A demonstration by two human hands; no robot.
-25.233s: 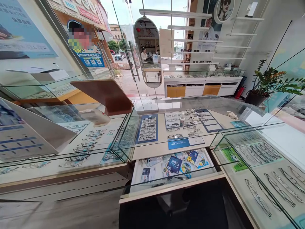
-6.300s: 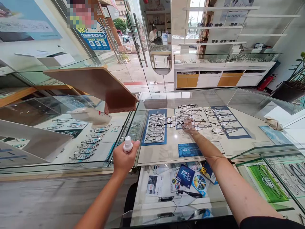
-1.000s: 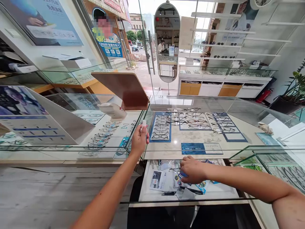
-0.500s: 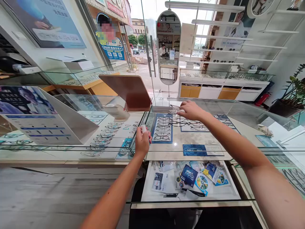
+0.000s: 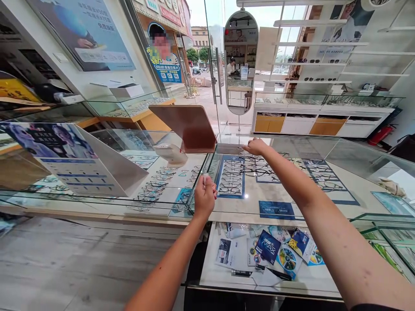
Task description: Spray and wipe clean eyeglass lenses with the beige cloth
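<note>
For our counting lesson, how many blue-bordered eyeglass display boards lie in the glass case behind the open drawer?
3: left board; middle board, partly behind the right arm; right board, on that arm's other side. Others may be hidden.

Glass-topped desk (image 5: 235,208), pale base. On top: tented calendar (image 5: 74,170) far L, brown slanted board (image 5: 184,125) nr mid, dark specs (image 5: 254,172) to R. Under glass, on base: row of frames (image 5: 154,190) L; R side, navy-edged sheet (image 5: 243,183) w/ more frames, plus blue card (image 5: 275,210) nr front.
</note>
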